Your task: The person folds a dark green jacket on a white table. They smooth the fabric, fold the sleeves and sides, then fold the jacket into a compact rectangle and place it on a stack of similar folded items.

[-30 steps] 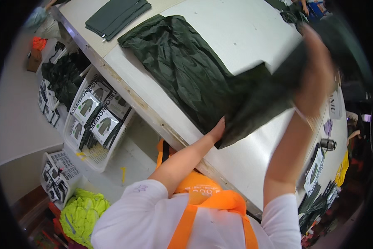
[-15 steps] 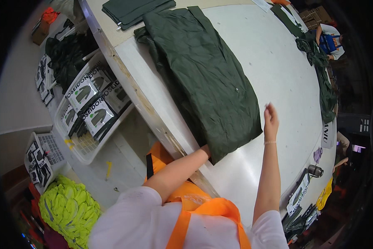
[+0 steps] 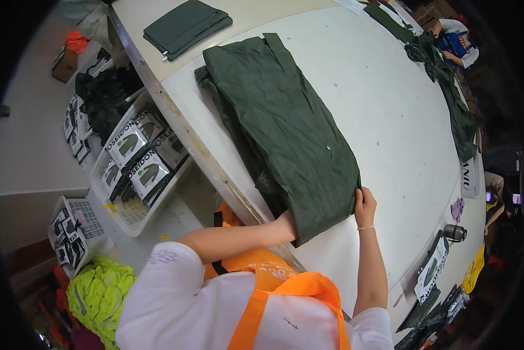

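A dark green garment (image 3: 297, 128) of thin, creased, slightly shiny fabric lies folded lengthwise on the white table (image 3: 402, 151). Its long shape slants from the far left toward me. At its near left corner my left hand (image 3: 285, 227) reaches in beneath the upper layer, and the fabric hides its fingers. My right hand (image 3: 364, 205) grips the near right edge, fingers closed on the cloth. Between the hands the near edge hangs slightly raised. A small pale spot shows on the garment's upper layer.
A flat-folded dark green stack (image 3: 186, 26) sits at the table's far left. Beside the wooden table edge (image 3: 206, 154), a white basket (image 3: 128, 224) holds packaged garments. Neon yellow clothing (image 3: 102, 297) is heaped lower left. A dark cup (image 3: 455, 233) stands at right; a co-worker (image 3: 455, 44) is far right.
My right hand has come down from above the table to the garment's right edge and taken hold. My left hand stays at the near left corner.
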Demonstrator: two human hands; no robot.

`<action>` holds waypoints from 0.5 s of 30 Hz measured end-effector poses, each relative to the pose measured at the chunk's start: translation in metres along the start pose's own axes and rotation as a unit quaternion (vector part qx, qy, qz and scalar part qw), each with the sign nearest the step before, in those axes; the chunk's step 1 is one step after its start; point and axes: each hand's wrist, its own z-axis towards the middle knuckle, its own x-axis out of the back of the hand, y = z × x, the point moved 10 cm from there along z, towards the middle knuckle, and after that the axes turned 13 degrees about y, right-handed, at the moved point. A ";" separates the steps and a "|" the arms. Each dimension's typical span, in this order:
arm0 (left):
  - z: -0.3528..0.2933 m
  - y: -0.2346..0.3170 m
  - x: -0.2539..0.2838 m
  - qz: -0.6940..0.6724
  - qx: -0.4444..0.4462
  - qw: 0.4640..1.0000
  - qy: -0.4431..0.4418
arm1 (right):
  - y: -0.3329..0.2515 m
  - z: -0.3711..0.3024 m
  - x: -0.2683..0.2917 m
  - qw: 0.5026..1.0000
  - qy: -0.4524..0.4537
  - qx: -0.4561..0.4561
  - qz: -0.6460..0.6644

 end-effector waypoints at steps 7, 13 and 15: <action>-0.066 0.017 0.023 0.029 -0.012 0.983 -0.181 | -0.103 -0.004 0.018 0.974 0.018 0.223 -0.035; -0.053 0.021 -0.010 0.131 0.048 0.953 -0.269 | -0.045 0.025 -0.048 0.948 -0.101 0.156 -0.260; -0.041 0.035 0.001 0.121 0.005 0.970 -0.212 | -0.029 0.028 -0.070 0.910 -0.179 0.149 -0.342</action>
